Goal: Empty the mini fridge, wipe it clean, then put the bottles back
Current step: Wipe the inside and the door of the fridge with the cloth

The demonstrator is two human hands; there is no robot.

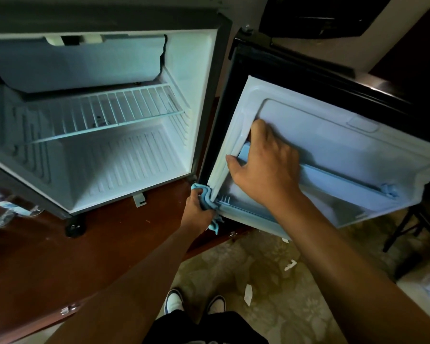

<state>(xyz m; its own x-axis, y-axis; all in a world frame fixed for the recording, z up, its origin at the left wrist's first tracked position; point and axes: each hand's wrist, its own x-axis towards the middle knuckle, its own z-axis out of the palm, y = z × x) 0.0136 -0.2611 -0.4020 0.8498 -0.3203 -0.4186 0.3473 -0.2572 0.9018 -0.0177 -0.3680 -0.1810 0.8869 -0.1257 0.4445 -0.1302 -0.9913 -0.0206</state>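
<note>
The mini fridge (pixel 204 100) stands open on a wooden surface, its white inside bare except for a wire shelf (pixel 104 112). Its door (pixel 320 135) swings out to the right. My left hand (pixel 196 207) grips a bunched blue cloth (pixel 205 197) against the lower hinge-side corner of the door. My right hand (pixel 263 160) curls round the left end of the door's shelf rail (pixel 338 184), thumb in front and fingers behind it. Clear plastic bottles (pixel 0 207) lie at the far left beside the fridge.
The fridge sits on a dark wooden cabinet top (pixel 97 244). Below lies a patterned carpet (pixel 271 281) with scraps of white paper. My shoes (pixel 196 301) show at the bottom. A dark chair leg (pixel 402 229) stands at the right under the door.
</note>
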